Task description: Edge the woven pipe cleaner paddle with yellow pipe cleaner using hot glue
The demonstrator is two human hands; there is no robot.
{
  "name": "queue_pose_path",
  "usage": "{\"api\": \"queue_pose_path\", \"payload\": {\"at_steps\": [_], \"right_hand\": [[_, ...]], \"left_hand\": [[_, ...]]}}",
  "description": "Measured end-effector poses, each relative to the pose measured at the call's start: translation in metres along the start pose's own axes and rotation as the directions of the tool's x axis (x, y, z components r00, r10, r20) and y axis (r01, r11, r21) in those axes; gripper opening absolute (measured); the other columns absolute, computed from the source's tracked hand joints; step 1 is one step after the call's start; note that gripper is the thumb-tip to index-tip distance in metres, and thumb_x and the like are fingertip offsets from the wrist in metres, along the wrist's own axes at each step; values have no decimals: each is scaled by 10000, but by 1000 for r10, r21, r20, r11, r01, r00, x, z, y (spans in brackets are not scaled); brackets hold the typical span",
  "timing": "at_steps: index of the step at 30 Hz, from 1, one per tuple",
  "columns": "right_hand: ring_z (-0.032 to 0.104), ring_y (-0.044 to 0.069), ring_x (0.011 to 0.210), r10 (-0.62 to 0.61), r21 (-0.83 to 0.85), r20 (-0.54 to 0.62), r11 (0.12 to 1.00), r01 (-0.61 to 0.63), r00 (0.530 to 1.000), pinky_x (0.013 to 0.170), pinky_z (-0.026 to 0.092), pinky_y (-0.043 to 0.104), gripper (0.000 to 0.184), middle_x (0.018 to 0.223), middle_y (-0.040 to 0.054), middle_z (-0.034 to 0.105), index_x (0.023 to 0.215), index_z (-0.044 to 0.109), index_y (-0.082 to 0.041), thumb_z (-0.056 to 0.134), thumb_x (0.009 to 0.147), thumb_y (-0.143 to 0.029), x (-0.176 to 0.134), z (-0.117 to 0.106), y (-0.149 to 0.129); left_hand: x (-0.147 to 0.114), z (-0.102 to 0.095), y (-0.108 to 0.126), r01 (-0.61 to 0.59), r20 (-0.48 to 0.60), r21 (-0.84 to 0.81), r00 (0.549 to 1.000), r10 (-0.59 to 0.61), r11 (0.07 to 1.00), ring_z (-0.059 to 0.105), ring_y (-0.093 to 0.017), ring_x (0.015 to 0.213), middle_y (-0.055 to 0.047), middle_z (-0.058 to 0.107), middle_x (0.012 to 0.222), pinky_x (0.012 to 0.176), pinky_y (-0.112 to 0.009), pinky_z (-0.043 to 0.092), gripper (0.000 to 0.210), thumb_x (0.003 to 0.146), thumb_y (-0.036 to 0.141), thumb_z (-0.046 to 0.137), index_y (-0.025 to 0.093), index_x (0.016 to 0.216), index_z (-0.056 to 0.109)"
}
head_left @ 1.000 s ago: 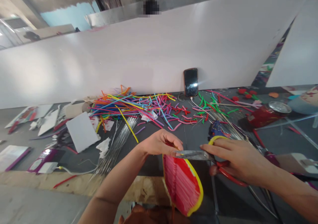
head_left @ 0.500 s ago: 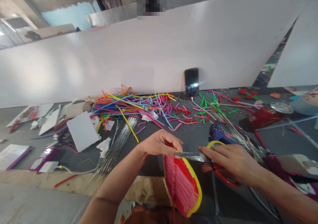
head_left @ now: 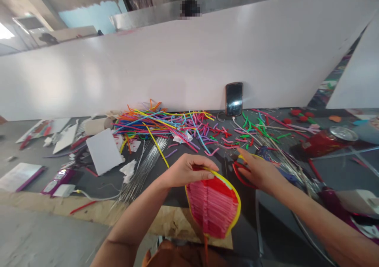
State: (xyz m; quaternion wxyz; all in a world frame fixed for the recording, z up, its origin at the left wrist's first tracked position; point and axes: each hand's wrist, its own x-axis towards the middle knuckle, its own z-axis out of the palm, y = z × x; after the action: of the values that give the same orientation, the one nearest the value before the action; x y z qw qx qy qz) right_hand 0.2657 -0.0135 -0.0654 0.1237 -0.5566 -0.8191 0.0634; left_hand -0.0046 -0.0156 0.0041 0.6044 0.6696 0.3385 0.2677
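Observation:
My left hand (head_left: 189, 171) pinches the top edge of a petal-shaped piece made of pipe cleaners (head_left: 217, 210). Its body is pink, with a red patch near the top, a raised middle rib and a yellow rim. An orange stem (head_left: 206, 245) hangs from its lower end. To the right, just above the table, my right hand (head_left: 260, 171) is around the handles of a pair of scissors (head_left: 243, 177), one loop red and one yellow. I cannot make out the blades. A gap separates the scissors from the petal.
Colourful pipe cleaners (head_left: 154, 123) lie heaped at the back, beside thin wires (head_left: 145, 168). A phone (head_left: 234, 98) leans against the white board. Right of my right hand are a blue glue gun (head_left: 286, 175) and a red can (head_left: 327, 142). White card (head_left: 104, 152) lies left.
My right hand has taken the scissors away from the petal's upper edge, up and slightly forward. The petal has turned more face-on to me, still held by my left hand.

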Motion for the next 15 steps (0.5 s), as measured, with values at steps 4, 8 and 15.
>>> {"api": "queue_pose_path", "payload": {"at_steps": [4, 8, 15], "right_hand": [[701, 218, 808, 36, 70, 30, 997, -38, 999, 677, 530, 307, 511, 920, 80, 733, 1321, 487, -175, 534, 819, -258, 16, 15, -3], [696, 238, 884, 91, 61, 15, 994, -91, 996, 720, 531, 338, 483, 1040, 99, 719, 1296, 509, -185, 522, 823, -279, 27, 17, 10], [692, 253, 895, 265, 6, -6, 964, -265, 964, 747, 527, 354, 470, 1012, 90, 724, 1269, 531, -179, 516, 826, -336, 28, -4, 46]], "left_hand": [[-2, -5, -1, -4, 13, 102, 1000, 3, 995, 645, -140, 748, -73, 724, 840, 703, -209, 491, 213, 799, 316, 669, 123, 859, 738], [-1, -13, -4, 66, -10, 131, 998, -65, 989, 628, -131, 759, -51, 716, 897, 675, -197, 472, 281, 790, 311, 667, 140, 1009, 711], [9, -25, -9, 87, 53, 218, 994, -100, 972, 521, -93, 640, 4, 604, 687, 598, -174, 395, 320, 853, 405, 570, 109, 796, 677]]}}
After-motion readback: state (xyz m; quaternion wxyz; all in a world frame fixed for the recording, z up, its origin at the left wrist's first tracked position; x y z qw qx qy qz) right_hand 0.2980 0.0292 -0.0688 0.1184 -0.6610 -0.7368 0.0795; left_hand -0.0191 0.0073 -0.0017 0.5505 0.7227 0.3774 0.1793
